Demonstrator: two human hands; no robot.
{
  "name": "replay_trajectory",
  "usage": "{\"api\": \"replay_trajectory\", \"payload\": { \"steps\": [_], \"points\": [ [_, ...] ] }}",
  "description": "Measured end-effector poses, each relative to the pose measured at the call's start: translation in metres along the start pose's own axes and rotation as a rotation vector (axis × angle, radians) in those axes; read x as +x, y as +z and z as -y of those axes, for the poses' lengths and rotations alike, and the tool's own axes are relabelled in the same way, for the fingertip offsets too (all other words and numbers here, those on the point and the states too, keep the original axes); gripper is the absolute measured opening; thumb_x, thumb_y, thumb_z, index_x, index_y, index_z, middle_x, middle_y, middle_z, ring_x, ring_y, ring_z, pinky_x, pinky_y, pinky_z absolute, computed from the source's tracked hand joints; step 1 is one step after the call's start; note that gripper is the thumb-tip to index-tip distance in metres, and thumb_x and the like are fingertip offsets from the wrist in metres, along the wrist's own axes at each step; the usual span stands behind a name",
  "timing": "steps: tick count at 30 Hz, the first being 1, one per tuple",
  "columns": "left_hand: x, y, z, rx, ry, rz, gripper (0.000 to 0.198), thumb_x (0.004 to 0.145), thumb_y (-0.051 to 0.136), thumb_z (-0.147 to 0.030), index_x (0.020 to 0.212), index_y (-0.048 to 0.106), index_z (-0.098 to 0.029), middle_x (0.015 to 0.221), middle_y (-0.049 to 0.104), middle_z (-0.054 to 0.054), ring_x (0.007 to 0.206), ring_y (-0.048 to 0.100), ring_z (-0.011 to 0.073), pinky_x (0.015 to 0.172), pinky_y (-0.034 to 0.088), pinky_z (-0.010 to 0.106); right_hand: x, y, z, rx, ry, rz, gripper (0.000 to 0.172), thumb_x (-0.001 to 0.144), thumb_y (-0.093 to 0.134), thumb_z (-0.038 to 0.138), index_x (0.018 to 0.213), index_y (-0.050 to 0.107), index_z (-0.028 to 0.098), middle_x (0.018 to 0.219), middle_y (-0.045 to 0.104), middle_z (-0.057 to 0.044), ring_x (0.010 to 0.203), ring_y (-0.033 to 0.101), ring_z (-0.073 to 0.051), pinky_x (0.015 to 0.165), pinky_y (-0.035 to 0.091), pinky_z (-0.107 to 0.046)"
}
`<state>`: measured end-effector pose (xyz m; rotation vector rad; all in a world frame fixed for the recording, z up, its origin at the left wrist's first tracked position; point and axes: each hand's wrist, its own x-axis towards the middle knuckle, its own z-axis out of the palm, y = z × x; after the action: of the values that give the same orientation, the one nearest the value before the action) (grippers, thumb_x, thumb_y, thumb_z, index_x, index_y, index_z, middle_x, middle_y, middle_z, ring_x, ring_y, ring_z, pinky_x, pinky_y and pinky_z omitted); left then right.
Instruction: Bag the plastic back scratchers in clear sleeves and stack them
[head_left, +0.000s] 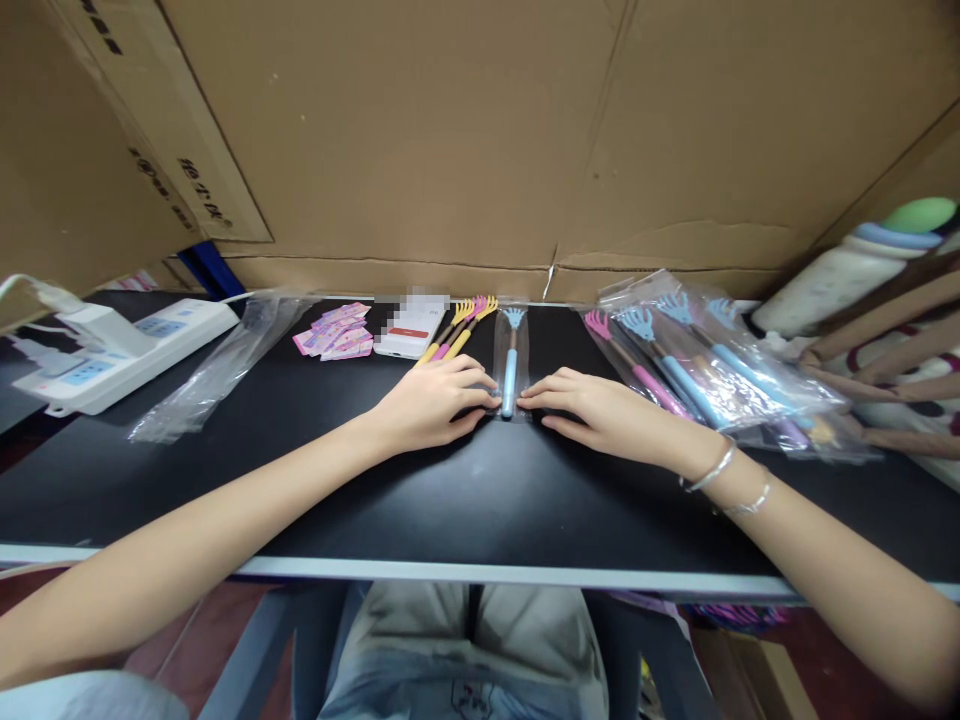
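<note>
A light-blue back scratcher (510,380) with a claw-shaped head lies in a narrow clear plastic sleeve (523,350) at the middle of the black table. My left hand (442,400) rests at the sleeve's left edge, fingers stretched out and fingertips by the handle's lower end. From the other side, my right hand (600,410) reaches the sleeve's right edge, its fingers also extended. Neither hand is wrapped round the scratcher. Just beyond my left hand lie several loose yellow and pink back scratchers (466,325), their handles partly hidden by the hand.
Right of my hands, bagged blue and pink back scratchers (697,360) are piled. To the left are pink printed cards (337,332), a white box-like item (411,325), empty clear sleeves (225,365) and a power strip (150,345). Cardboard (450,130) walls the back; a bottle (847,270) stands right.
</note>
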<state>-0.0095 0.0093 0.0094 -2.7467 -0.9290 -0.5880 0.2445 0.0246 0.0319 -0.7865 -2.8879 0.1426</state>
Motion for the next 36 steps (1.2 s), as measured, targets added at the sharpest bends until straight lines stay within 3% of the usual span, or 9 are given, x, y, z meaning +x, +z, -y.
{"api": "replay_trajectory", "payload": {
  "steps": [8, 36],
  "points": [
    [-0.0003, -0.0030, -0.0020, -0.053, 0.013, 0.097, 0.026, 0.089, 0.050, -0.022, 0.108, 0.067, -0.021, 0.112, 0.070, 0.000, 0.110, 0.057, 0.0182, 0.092, 0.046, 0.032, -0.0009, 0.0000, -0.0024, 0.016, -0.001, 0.011, 0.035, 0.092, 0.046, 0.024, 0.124, 0.061, 0.023, 0.119, 0.064, -0.006, 0.106, 0.056, -0.021, 0.092, 0.048, -0.038],
    [-0.0019, 0.0006, 0.0014, -0.151, -0.015, 0.097, 0.029, 0.089, 0.049, -0.019, 0.111, 0.066, -0.022, 0.115, 0.069, 0.002, 0.107, 0.060, 0.0156, 0.090, 0.049, 0.030, -0.0019, -0.0022, -0.0003, 0.054, 0.014, 0.001, 0.035, 0.091, 0.047, 0.022, 0.123, 0.061, 0.023, 0.118, 0.064, -0.005, 0.104, 0.056, -0.020, 0.092, 0.049, -0.037]
  ]
}}
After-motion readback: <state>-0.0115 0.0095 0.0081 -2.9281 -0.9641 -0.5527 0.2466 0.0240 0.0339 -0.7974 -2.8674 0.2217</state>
